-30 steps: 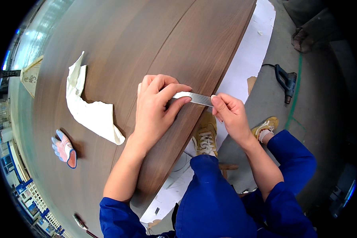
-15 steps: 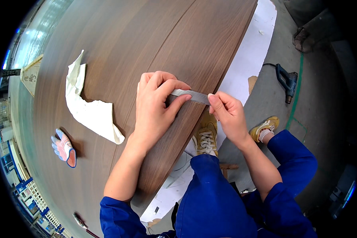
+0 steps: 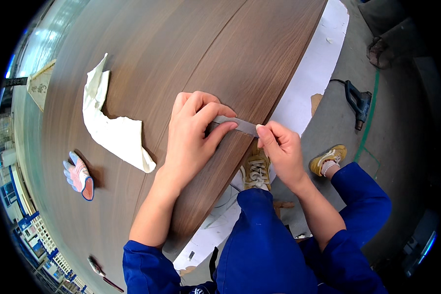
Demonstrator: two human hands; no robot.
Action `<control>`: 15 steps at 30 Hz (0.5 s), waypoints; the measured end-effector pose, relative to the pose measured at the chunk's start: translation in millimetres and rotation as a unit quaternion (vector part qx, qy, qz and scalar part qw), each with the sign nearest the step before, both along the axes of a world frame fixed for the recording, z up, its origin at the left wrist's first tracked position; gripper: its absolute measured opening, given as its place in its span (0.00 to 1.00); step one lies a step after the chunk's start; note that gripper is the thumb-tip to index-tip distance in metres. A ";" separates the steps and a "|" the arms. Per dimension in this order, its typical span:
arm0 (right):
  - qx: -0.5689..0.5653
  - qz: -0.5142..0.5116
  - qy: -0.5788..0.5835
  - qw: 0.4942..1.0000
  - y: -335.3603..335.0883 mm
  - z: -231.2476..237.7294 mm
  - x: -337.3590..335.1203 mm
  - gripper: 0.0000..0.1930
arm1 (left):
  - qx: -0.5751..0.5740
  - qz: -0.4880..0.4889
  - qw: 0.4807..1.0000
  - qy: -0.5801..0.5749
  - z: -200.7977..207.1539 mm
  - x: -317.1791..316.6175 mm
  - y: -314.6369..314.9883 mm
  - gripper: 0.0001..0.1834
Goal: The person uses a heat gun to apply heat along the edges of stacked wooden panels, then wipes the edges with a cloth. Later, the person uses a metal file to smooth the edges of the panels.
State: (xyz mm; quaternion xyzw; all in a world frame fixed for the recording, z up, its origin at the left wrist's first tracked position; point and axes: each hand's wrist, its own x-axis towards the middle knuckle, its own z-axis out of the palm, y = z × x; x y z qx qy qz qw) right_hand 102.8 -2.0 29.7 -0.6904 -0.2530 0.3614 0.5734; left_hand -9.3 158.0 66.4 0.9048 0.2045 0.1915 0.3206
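Between my two hands a narrow grey strip [image 3: 245, 128] runs across the near right edge of a large brown wood-grain panel [image 3: 147, 44]. My left hand [image 3: 188, 139] is over the panel, pinching the strip's left end between thumb and fingers. At the other end, just past the panel's edge, my right hand [image 3: 285, 152] grips the strip between thumb and curled fingers. The strip looks taut and nearly straight. My left fingers cover part of it, and its underside is hidden.
A crumpled white cloth [image 3: 117, 139] and a pink-and-blue work glove [image 3: 78, 175] lie on the panel, left of my hands. A small dark-tipped tool [image 3: 96, 266] lies lower left. White sheeting [image 3: 323, 61] shows beyond the panel's edge. A heat gun [image 3: 358, 104] rests on the floor.
Both hands keep their grip on the strip and have shifted only slightly. The whole view has turned a little, so the panel and floor items appear slightly displaced.
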 end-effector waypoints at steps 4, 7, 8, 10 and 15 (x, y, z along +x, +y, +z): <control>-0.012 0.015 -0.006 1.000 -4.1 0.7 -1.2 0.16 | -0.004 -0.004 1.000 0.004 -0.6 -2.1 -0.7 0.09; -0.009 0.014 -0.008 1.000 -4.6 1.2 -4.5 0.16 | -0.007 -0.001 1.000 0.009 1.1 -4.7 -3.0 0.09; -0.005 0.017 -0.007 1.000 -4.4 0.9 -5.6 0.16 | -0.007 -0.002 1.000 0.008 1.3 -6.4 -3.3 0.09; 0.001 0.020 -0.007 1.000 -5.1 1.2 -7.8 0.16 | -0.011 -0.006 1.000 0.003 1.2 -9.4 -3.4 0.09; -0.012 0.016 -0.006 1.000 -7.4 1.2 -13.8 0.16 | -0.014 -0.017 1.000 -0.005 2.3 -13.2 -3.7 0.09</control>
